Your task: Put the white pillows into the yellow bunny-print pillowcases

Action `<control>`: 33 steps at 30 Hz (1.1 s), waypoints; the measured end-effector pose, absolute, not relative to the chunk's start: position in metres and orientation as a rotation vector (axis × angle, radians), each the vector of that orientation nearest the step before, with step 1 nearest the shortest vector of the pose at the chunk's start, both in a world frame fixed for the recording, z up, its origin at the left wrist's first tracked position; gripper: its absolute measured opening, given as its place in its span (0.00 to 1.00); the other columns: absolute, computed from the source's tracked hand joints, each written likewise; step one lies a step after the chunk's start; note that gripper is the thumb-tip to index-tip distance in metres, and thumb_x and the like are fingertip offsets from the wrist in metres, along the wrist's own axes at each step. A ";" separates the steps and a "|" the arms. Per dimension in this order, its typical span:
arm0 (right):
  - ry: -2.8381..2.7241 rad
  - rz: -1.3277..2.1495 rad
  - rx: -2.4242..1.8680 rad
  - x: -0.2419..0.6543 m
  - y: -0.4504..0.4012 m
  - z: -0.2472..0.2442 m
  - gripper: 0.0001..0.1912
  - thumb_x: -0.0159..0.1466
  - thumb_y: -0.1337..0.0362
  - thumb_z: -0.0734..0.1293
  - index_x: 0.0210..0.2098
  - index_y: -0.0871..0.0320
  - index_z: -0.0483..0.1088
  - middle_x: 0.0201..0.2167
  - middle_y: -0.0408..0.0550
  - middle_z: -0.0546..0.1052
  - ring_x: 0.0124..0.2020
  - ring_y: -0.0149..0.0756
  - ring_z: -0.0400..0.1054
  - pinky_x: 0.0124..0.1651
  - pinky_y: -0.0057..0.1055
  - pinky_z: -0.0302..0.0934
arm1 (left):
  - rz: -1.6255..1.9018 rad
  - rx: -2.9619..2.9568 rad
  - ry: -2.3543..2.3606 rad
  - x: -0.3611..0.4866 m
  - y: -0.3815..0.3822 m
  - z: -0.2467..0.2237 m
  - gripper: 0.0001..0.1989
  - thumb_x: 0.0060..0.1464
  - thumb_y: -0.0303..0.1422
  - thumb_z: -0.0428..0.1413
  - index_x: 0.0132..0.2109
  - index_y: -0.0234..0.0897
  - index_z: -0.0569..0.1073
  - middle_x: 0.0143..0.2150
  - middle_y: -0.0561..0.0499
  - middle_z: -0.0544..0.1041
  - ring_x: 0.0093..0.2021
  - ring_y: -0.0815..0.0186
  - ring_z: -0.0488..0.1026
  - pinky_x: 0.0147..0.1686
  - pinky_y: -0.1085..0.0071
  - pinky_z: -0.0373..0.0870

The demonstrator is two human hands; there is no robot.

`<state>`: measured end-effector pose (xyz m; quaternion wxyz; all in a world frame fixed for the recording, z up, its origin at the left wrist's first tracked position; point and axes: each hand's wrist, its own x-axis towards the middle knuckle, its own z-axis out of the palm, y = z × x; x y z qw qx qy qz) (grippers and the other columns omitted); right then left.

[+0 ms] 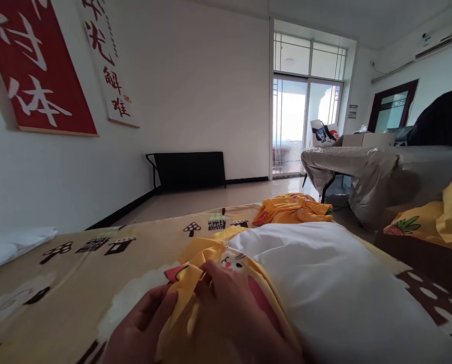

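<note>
A yellow printed pillowcase lies bunched over the left end of a white pillow. Its edge is pinched between the thumb and fingers of my left hand. Just to the right, my right hand has its fingers closed on the same cloth, and its fingertips are partly hidden in the folds. A cartoon face and a pink patch show on the fabric beside my right hand. Most of the pillow's white surface is uncovered on the right.
Under the pillow is a beige patterned bedspread. An orange cloth lies crumpled beyond the pillow. More yellow fabric rests at the right. Another white item is at the left edge. A plastic-covered table stands behind.
</note>
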<state>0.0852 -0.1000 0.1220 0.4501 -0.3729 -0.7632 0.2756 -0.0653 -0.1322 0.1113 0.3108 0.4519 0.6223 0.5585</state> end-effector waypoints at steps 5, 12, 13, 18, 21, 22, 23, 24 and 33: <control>-1.835 0.898 -0.765 0.086 -0.100 0.125 0.06 0.55 0.70 0.61 0.26 0.55 0.68 0.23 0.39 0.70 0.26 0.28 0.62 0.28 0.22 0.52 | 1.452 1.372 1.624 -0.056 -0.134 0.114 0.22 0.41 0.52 0.59 0.37 0.40 0.73 0.36 0.50 0.78 0.38 0.58 0.73 0.34 0.72 0.71; -1.762 0.930 -0.717 0.085 -0.097 0.122 0.07 0.52 0.72 0.60 0.27 0.56 0.68 0.25 0.39 0.71 0.26 0.27 0.60 0.26 0.20 0.52 | 1.502 1.397 1.604 -0.052 -0.132 0.115 0.20 0.38 0.51 0.61 0.32 0.41 0.74 0.31 0.51 0.77 0.34 0.59 0.73 0.30 0.74 0.69; -1.764 0.923 -0.714 0.084 -0.097 0.121 0.07 0.52 0.72 0.60 0.26 0.57 0.68 0.24 0.39 0.70 0.26 0.27 0.60 0.26 0.20 0.52 | 1.480 1.413 1.624 -0.052 -0.132 0.114 0.20 0.37 0.51 0.60 0.31 0.40 0.73 0.30 0.51 0.77 0.33 0.60 0.72 0.29 0.74 0.68; -1.709 0.983 -0.659 0.076 -0.094 0.113 0.08 0.52 0.71 0.59 0.26 0.57 0.68 0.24 0.41 0.71 0.26 0.28 0.61 0.28 0.22 0.55 | 1.508 1.607 1.740 -0.049 -0.136 0.110 0.16 0.47 0.49 0.54 0.27 0.40 0.69 0.25 0.54 0.72 0.28 0.65 0.66 0.31 0.75 0.64; -1.558 1.081 -0.649 0.071 -0.086 0.107 0.05 0.51 0.69 0.59 0.25 0.57 0.66 0.23 0.41 0.71 0.26 0.29 0.62 0.29 0.23 0.57 | 1.466 1.741 1.723 -0.050 -0.136 0.106 0.15 0.49 0.46 0.52 0.26 0.40 0.68 0.24 0.53 0.70 0.27 0.66 0.65 0.30 0.74 0.62; -1.500 1.139 -0.633 0.069 -0.082 0.105 0.03 0.50 0.68 0.59 0.24 0.57 0.65 0.23 0.41 0.70 0.26 0.29 0.61 0.29 0.23 0.57 | 1.453 1.758 1.696 -0.051 -0.135 0.104 0.15 0.50 0.45 0.52 0.26 0.39 0.68 0.24 0.53 0.70 0.27 0.65 0.64 0.29 0.74 0.61; -1.447 1.206 -0.609 0.068 -0.079 0.103 0.02 0.50 0.66 0.60 0.24 0.57 0.64 0.22 0.41 0.69 0.25 0.29 0.61 0.28 0.23 0.57 | 1.440 1.759 1.660 -0.053 -0.133 0.102 0.15 0.50 0.46 0.52 0.26 0.39 0.68 0.24 0.53 0.70 0.27 0.65 0.64 0.29 0.74 0.61; -1.404 1.274 -0.585 0.066 -0.076 0.100 0.03 0.50 0.64 0.62 0.24 0.57 0.63 0.21 0.40 0.68 0.25 0.29 0.61 0.27 0.23 0.57 | 1.414 1.749 1.617 -0.055 -0.131 0.100 0.16 0.50 0.46 0.51 0.26 0.39 0.69 0.23 0.53 0.69 0.27 0.65 0.63 0.28 0.74 0.61; -1.412 1.390 -0.513 0.065 -0.081 0.101 0.18 0.50 0.49 0.67 0.25 0.58 0.62 0.20 0.39 0.64 0.23 0.26 0.56 0.25 0.23 0.53 | 1.608 1.898 1.707 -0.051 -0.147 0.116 0.08 0.50 0.41 0.53 0.31 0.41 0.69 0.30 0.51 0.71 0.31 0.62 0.66 0.33 0.71 0.63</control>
